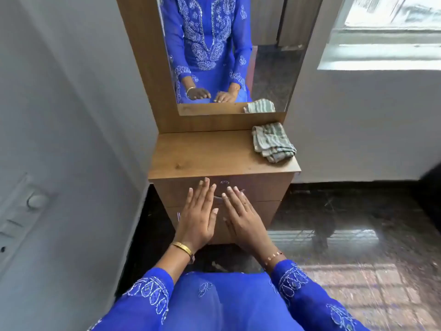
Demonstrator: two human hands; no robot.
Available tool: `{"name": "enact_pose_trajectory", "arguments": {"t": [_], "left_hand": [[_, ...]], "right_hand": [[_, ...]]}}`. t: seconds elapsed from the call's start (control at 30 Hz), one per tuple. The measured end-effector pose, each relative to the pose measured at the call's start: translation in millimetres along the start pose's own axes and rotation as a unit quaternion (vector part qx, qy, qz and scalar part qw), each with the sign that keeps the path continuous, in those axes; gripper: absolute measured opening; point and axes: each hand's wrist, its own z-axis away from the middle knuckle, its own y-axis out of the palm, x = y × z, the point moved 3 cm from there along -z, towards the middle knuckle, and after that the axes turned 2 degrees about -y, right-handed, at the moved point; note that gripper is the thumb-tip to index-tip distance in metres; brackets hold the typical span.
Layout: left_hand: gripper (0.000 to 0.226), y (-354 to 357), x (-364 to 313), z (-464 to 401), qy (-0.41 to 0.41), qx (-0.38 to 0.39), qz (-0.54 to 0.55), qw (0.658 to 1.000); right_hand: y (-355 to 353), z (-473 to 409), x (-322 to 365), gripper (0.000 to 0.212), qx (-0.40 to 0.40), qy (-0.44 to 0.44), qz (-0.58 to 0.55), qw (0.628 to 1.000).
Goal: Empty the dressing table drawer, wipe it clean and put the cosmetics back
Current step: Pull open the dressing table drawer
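A narrow wooden dressing table (pixel 207 154) stands against the wall with its top drawer (pixel 262 187) closed. My left hand (pixel 198 216) and my right hand (pixel 243 218) are held flat side by side in front of the drawer front, fingers straight, holding nothing. A metal handle and a small lock (pixel 224 182) show between the fingertips. A folded green-and-white striped cloth (pixel 273 142) lies on the right rear of the tabletop. No cosmetics are in view.
A tall mirror (pixel 226 51) rises behind the tabletop and reflects my blue dress and hands. A second drawer (pixel 267 213) sits below the first. A grey wall with a switch panel (pixel 21 211) is close on the left. Dark glossy floor (pixel 346 223) and a window lie to the right.
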Motion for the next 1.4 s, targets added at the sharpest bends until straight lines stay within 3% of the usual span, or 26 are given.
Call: {"name": "enact_pose_trajectory", "arguments": {"t": [0.1,0.27,0.4,0.57,0.83,1.1,1.23,1.3,1.4], "left_hand": [[0.053,-4,8,9,-0.031,0.021,-0.001,0.999],[0.054,-10,16,11,-0.027,0.079,-0.011,0.996],[0.055,-18,21,5,-0.052,0.101,-0.003,0.993],[0.055,-31,17,0,-0.065,0.108,0.017,0.992],[0.060,-20,21,14,-0.045,0.119,-0.107,0.986],[0.034,-31,5,29,-0.051,-0.002,-0.018,0.999],[0.032,-38,1,32,-0.076,-0.013,-0.018,0.997],[0.034,-42,1,34,-0.101,-0.009,-0.007,0.995],[0.025,-49,1,37,-0.139,0.019,0.011,0.990]], "right_hand": [[4,-13,4,0.049,0.055,0.013,-0.006,0.998],[11,-37,1,0.042,0.225,0.097,0.005,0.969],[9,-50,1,0.038,0.265,0.127,0.010,0.956],[8,-55,5,0.030,0.269,0.136,0.040,0.953],[0,-6,23,0.027,0.265,0.077,0.049,0.960],[-24,26,41,0.023,0.257,0.046,0.005,0.965],[-57,24,50,0.004,0.085,0.047,-0.048,0.994],[-71,22,46,0.008,0.023,0.032,-0.010,0.999],[-75,21,28,0.030,0.146,0.085,0.013,0.986]]}}
